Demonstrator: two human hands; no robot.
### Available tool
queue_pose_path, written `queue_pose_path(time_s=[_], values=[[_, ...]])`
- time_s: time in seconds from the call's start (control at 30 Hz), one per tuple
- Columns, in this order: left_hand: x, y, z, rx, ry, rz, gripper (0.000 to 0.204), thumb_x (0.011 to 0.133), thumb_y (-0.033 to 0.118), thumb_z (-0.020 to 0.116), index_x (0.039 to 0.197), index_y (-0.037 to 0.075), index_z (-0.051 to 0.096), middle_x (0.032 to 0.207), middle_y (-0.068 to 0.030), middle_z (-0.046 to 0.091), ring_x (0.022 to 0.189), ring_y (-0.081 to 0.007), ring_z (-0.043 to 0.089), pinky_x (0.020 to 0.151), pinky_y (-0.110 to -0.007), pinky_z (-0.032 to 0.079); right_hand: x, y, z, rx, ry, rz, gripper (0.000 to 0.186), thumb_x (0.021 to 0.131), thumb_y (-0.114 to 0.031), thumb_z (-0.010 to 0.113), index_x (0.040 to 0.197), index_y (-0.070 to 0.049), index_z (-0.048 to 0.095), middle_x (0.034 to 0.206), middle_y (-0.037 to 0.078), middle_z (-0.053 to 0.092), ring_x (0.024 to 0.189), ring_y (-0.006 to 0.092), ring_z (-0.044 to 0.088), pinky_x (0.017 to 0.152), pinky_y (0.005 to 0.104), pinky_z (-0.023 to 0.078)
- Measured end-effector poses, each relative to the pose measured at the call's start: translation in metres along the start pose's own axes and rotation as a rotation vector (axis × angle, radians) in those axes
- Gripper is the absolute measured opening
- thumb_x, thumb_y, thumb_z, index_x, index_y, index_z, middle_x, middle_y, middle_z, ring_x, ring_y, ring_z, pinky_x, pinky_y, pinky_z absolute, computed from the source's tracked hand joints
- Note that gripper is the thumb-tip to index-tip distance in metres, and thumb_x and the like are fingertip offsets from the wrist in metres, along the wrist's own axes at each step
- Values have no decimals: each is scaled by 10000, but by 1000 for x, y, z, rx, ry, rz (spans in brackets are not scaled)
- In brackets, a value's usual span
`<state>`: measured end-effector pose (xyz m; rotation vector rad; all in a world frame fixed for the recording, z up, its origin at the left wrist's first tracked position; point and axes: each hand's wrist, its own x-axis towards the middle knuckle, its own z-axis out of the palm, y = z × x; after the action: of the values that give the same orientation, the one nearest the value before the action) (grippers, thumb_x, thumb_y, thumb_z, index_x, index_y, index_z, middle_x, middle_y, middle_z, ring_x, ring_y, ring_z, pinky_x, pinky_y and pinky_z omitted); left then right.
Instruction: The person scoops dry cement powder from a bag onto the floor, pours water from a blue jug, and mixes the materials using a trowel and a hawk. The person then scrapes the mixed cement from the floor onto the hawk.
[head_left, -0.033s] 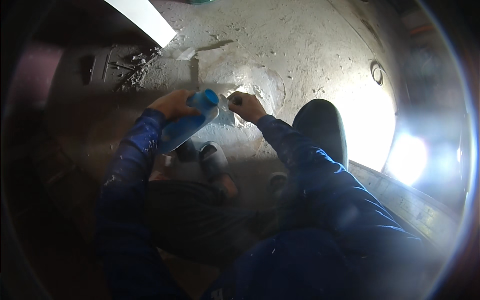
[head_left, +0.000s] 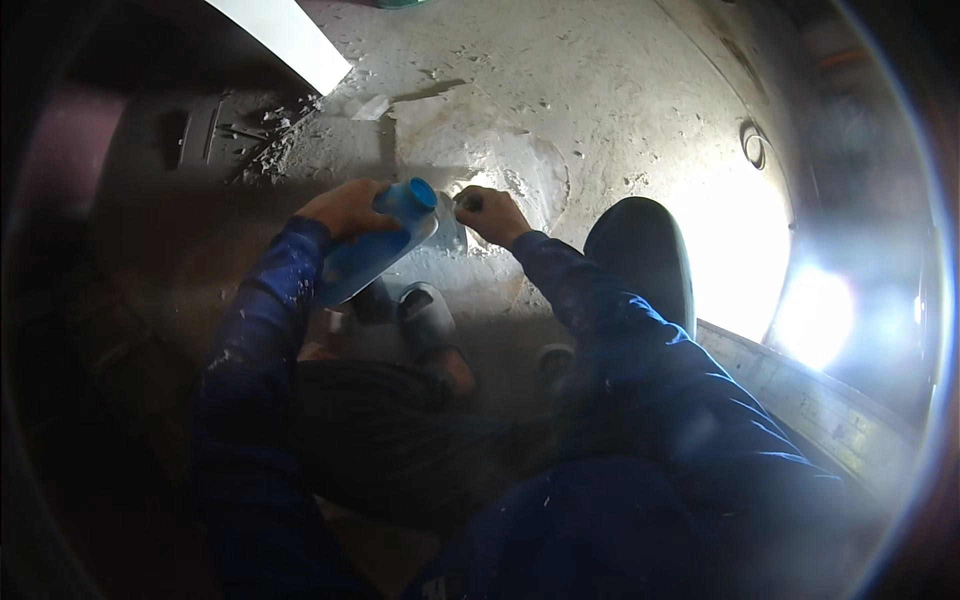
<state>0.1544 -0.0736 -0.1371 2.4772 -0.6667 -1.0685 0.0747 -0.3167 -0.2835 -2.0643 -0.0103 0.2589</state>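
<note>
The person crouches over a dusty concrete floor (head_left: 620, 90), both forearms in dark blue sleeves reaching forward from the lower edge. The left hand (head_left: 345, 208) is wrapped around a blue plastic bottle (head_left: 375, 255), gripping it near the neck; the bottle lies tilted, its blue cap end (head_left: 420, 193) pointing toward the right hand. The right hand (head_left: 490, 213) is closed around a small pale object (head_left: 448, 232) that touches the bottle's mouth; what it is cannot be told. Both hands hover over a pale, dusty patch in the middle of the floor. Below them, the person's feet wear light sandals (head_left: 428, 322). A white board (head_left: 290, 40) lies at the floor's far left edge, and a dark rounded object (head_left: 645, 255) sits just right of the right forearm.
</note>
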Motion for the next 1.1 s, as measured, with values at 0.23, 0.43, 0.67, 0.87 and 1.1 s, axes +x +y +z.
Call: queue_pose_path(time_s=[0.23,0.43,0.67,0.87,1.1], values=[[8,9,1,-19,-26,-46,591,770,350,750,1190,-31,584,974,-208,694,704,-266,698,607,-360,558,-1,6,-14,-48,3,88,341,757,-317,664,1003,-84,697,909,144,709,847,297,687,794,386,538],[19,6,3,69,-76,-80,667,751,394,742,1241,-22,565,1021,-221,689,856,-315,700,796,-401,534,8,1,-31,-41,45,46,340,767,-301,651,1017,-73,693,923,153,712,863,302,690,819,388,535],[25,7,7,113,-102,-87,653,765,398,734,1224,-36,566,927,-203,699,729,-268,695,721,-378,543,7,2,-31,-101,16,76,342,749,-307,673,998,-73,686,910,139,711,859,304,685,804,398,533],[28,6,6,93,-79,-106,646,760,392,742,1215,-35,574,928,-202,699,700,-256,691,697,-373,546,4,-5,-22,-100,-23,65,359,743,-312,667,1017,-83,688,928,137,712,876,308,680,827,395,529],[36,-1,11,164,-42,3,635,749,407,752,1168,-44,595,942,-216,701,745,-277,707,716,-372,548,5,-4,-18,-110,-67,115,362,750,-320,670,1022,-82,690,954,147,711,902,311,681,832,394,527]])
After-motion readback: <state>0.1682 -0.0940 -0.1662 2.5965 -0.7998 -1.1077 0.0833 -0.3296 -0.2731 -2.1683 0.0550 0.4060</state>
